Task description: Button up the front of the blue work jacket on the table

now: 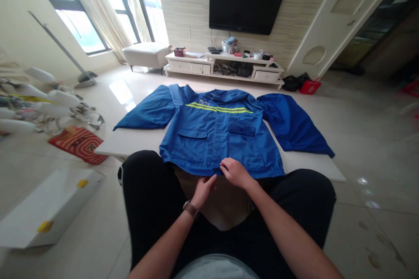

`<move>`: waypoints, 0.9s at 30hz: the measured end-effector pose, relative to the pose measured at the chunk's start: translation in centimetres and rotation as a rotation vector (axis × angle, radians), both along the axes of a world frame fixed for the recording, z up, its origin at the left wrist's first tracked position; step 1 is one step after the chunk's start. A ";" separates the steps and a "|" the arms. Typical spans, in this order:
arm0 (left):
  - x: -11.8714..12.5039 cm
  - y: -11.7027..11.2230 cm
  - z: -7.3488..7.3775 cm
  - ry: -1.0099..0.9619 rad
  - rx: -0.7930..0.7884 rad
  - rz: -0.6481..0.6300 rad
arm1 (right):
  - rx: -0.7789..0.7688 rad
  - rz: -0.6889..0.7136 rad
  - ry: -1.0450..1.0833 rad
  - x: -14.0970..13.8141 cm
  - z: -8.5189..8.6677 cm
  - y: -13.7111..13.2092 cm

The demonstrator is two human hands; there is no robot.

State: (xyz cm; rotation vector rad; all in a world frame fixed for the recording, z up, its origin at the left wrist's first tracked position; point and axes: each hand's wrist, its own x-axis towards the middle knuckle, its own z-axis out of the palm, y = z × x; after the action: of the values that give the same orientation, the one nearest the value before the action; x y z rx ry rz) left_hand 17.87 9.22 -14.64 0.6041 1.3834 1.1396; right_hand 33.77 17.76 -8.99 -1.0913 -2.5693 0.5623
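The jacket [216,139] lay spread front-up on the white table [327,169], its hem at the near edge between the knees; the right hand [235,172] had its fingers closed in what looked like a pinch on the hem near the front opening, while the left hand [205,188] was just below, its grip impossible to tell. A one-sided tug there could have skewed the front or wrinkled it; a harder pull towards the lap could have dragged the jacket off the table, so little hem rested inside the edge.
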 end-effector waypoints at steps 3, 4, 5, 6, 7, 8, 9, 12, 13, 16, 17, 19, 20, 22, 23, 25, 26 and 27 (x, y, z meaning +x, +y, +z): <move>0.1 0.1 -0.1 -0.059 0.029 -0.003 | 0.007 0.011 -0.003 -0.1 0.0 0.0; 0.1 0.0 -0.1 -0.061 0.036 -0.006 | 0.015 0.025 -0.006 -0.1 0.0 0.0; 0.1 0.0 -0.1 -0.053 0.041 -0.001 | 0.022 0.041 -0.008 -0.1 0.1 0.0; 0.0 -0.1 -0.1 -0.039 0.049 0.013 | 0.026 0.055 -0.006 0.0 0.1 0.0; 0.0 -0.1 -0.1 -0.024 0.063 0.033 | 0.028 0.065 -0.002 0.0 0.2 -0.1; 0.0 -0.1 -0.1 -0.013 0.077 0.055 | 0.027 0.071 0.002 0.0 0.3 -0.2; 0.0 -0.2 0.0 -0.007 0.088 0.071 | 0.026 0.071 0.007 0.0 0.3 -0.3; 0.0 -0.1 0.1 0.000 0.109 0.090 | 0.034 0.061 0.015 -0.2 0.3 -0.7; 0.0 -0.1 0.1 -0.002 0.111 0.090 | 0.040 0.056 0.019 -0.3 0.2 -0.8; -0.1 0.0 0.0 0.000 0.116 0.073 | 0.042 0.012 0.048 -0.7 -0.2 -1.0; -0.2 0.1 0.1 0.009 0.121 0.061 | 0.034 -0.020 0.061 -0.9 -0.4 -1.0; -0.3 0.1 0.2 0.033 0.138 0.035 | 0.018 -0.095 0.089 -1.2 -0.8 -0.9; -0.4 0.2 0.3 0.045 0.147 0.023 | 0.012 -0.130 0.105 -1.3 -0.9 -0.9; -0.4 0.3 0.4 0.059 0.164 0.007 | 0.009 -0.180 0.136 -1.4 -1.3 -1.0; -0.4 0.3 0.5 0.062 0.171 0.002 | 0.011 -0.194 0.152 -1.5 -1.5 -1.1; -0.5 0.4 0.6 0.066 0.179 -0.006 | 0.013 -0.217 0.187 -1.5 -1.8 -1.3; -0.5 0.4 0.6 0.068 0.177 -0.012 | 0.013 -0.224 0.203 -1.6 -1.9 -1.4; -0.5 0.4 0.5 0.072 0.170 -0.017 | 0.011 -0.228 0.217 -1.6 -2.0 -1.4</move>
State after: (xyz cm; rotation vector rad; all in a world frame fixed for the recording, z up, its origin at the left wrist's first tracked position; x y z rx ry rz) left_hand 17.37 9.66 -14.14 0.7839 1.3472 1.2403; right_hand 32.12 16.31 -10.96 -1.2262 -2.2247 0.5742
